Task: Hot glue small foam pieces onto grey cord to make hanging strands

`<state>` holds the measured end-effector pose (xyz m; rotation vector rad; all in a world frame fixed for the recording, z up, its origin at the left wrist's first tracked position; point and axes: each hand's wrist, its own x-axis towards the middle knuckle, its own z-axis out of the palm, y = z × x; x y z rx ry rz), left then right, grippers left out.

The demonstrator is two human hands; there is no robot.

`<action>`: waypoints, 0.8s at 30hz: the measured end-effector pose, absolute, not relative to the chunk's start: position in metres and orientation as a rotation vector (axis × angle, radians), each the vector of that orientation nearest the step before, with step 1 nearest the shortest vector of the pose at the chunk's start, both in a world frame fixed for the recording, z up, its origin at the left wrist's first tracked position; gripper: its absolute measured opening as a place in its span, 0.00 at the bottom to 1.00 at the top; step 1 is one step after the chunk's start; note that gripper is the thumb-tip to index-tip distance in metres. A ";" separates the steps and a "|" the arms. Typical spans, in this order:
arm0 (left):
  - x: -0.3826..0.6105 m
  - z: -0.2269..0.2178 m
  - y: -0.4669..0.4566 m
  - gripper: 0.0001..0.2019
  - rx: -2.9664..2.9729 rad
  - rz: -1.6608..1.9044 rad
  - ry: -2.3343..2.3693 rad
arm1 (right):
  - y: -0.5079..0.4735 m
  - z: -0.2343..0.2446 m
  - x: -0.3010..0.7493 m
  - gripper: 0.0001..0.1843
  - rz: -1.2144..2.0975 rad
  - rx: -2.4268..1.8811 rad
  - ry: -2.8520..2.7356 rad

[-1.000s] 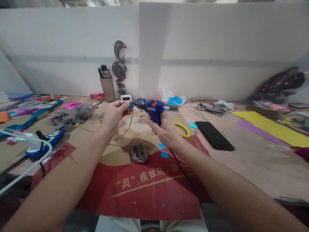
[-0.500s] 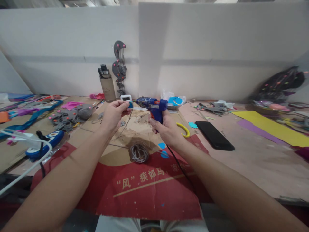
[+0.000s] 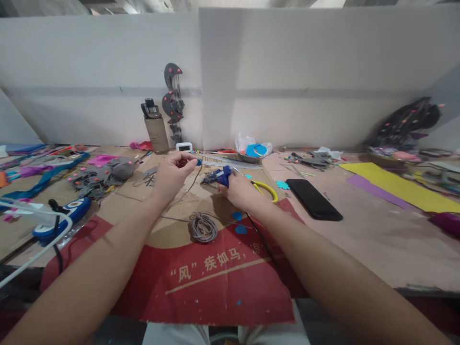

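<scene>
Left hand (image 3: 175,173) pinching a small blue cut-out (image 3: 199,162) with grey cord (image 3: 195,179); right hand (image 3: 240,192) gripping a glue gun (image 3: 223,176).
From here, the blue cut-out sits at the gun's ten o'clock, clear of the nozzle; it looks joined to the cord, but I can't tell. At seven o'clock lies a cord coil (image 3: 203,228), with two blue petals (image 3: 240,229) at its three o'clock, seemingly unattached.
</scene>
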<state>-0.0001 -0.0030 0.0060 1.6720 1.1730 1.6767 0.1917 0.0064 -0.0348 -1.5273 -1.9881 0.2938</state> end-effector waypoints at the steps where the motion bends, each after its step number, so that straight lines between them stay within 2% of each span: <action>1: 0.001 0.007 -0.006 0.02 1.747 1.686 1.196 | 0.004 -0.033 0.192 0.13 0.216 -1.550 -1.971; 4: 0.004 0.009 -0.013 0.03 1.992 1.707 1.223 | -0.006 -0.023 0.188 0.12 0.163 -1.455 -1.857; 7: 0.006 0.010 -0.017 0.04 2.206 1.666 1.219 | -0.014 -0.017 0.174 0.05 0.541 -1.117 -1.697; 10: 0.006 0.010 -0.019 0.05 2.323 1.620 1.232 | -0.018 -0.014 0.155 0.15 1.035 -0.849 -1.453; 12: 0.006 0.009 -0.018 0.05 2.325 1.612 1.254 | -0.020 -0.013 0.146 0.21 1.220 -0.779 -1.332; 14: 0.006 0.006 -0.017 0.05 2.252 1.623 1.278 | -0.020 -0.010 0.143 0.20 1.307 -0.751 -1.261; 19: 0.008 0.001 -0.013 0.05 1.974 1.550 1.274 | -0.018 -0.009 0.144 0.08 1.224 -0.818 -1.271; 24: 0.011 0.000 -0.012 0.08 1.825 1.459 1.208 | -0.014 -0.018 0.145 0.07 0.890 -0.904 -1.406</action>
